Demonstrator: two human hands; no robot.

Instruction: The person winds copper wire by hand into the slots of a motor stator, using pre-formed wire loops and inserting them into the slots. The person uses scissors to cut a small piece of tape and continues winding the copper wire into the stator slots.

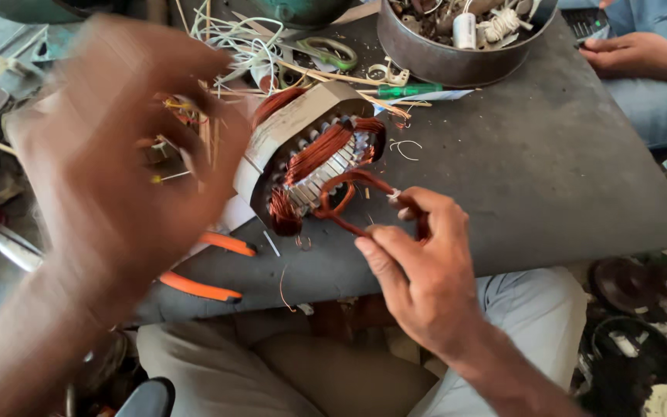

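Motor stator (310, 154) lying tilted on the dark desk (550, 170), its slots partly filled with copper winding; the step in hand appears to be seating a coil, and the next move would call for easing the loop down into an open slot without kinking the wire. The right hand (414, 270) pinches a copper coil loop (349, 197) at the stator's mouth, fingertips pressed together on the wire. The left hand (117, 154), blurred and raised, shows its grip spread and holding nothing, above orange-handled pliers (210, 270).
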